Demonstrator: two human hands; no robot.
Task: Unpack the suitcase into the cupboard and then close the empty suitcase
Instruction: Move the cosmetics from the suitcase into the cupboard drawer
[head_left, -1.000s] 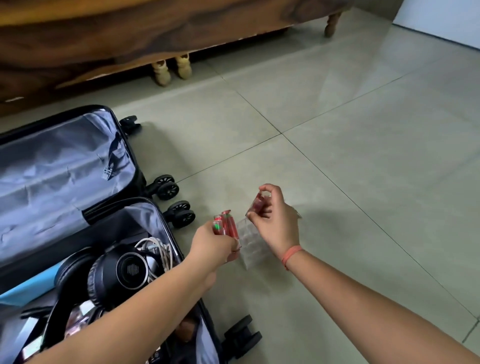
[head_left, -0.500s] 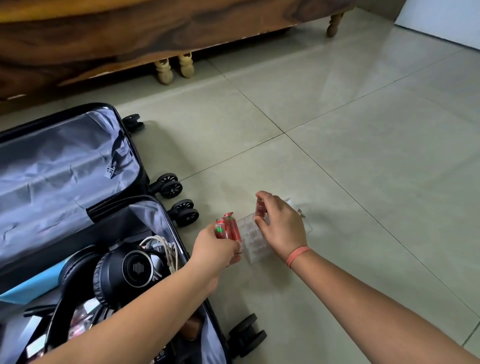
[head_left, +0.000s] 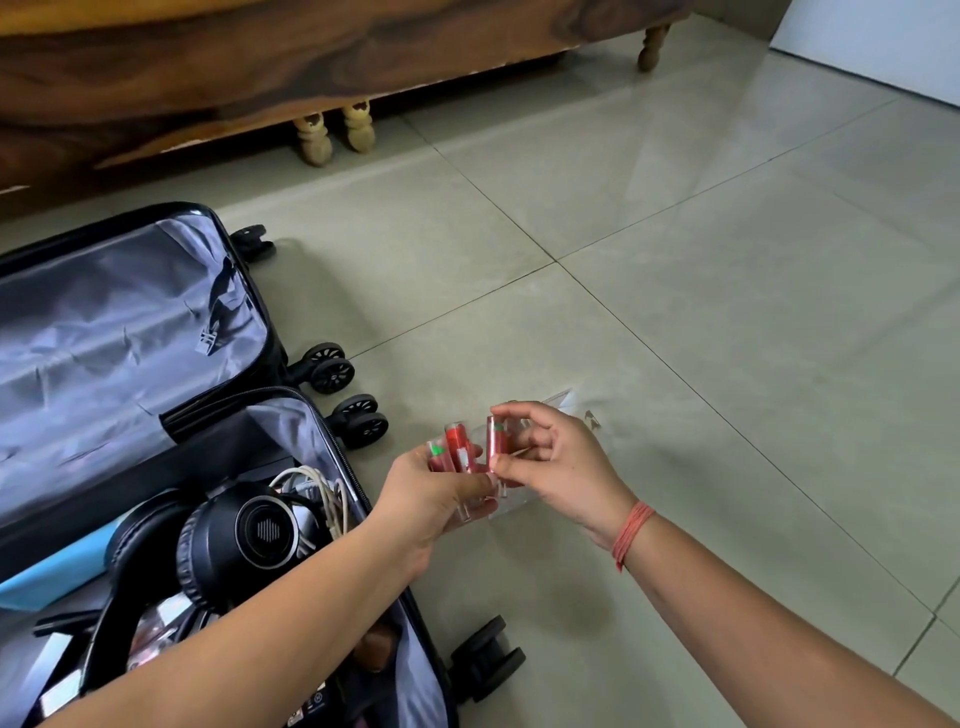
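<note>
Grips red tubes (head_left: 457, 440) in left hand (head_left: 428, 501); pinches another tube (head_left: 496, 441) with right hand (head_left: 563, 467), by clear case (head_left: 556, 404) beside open suitcase (head_left: 130, 322).

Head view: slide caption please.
Left hand holds red tubes, right hand pinches another, beside the open suitcase.
</note>
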